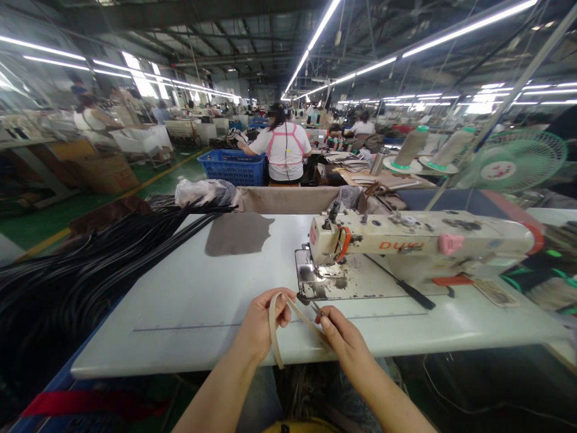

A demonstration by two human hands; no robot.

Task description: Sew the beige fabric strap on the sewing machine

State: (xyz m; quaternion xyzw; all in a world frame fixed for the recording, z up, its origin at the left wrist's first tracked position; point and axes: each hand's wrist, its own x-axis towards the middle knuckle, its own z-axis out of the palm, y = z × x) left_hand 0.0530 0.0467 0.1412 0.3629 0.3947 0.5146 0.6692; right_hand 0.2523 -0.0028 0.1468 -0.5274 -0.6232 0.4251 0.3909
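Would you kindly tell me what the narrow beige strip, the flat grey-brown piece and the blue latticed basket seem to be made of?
Narrow beige strip: perhaps leather or webbing, matt, bending in a smooth loop. Flat grey-brown piece: possibly leather or coated fabric, matt, with clean edges. Blue latticed basket: likely moulded plastic, evenly coloured, with regular openings.

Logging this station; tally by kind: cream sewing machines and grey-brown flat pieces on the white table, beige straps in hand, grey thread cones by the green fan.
Cream sewing machine: 1
Grey-brown flat piece: 1
Beige strap: 1
Grey thread cones: 2
Total: 5
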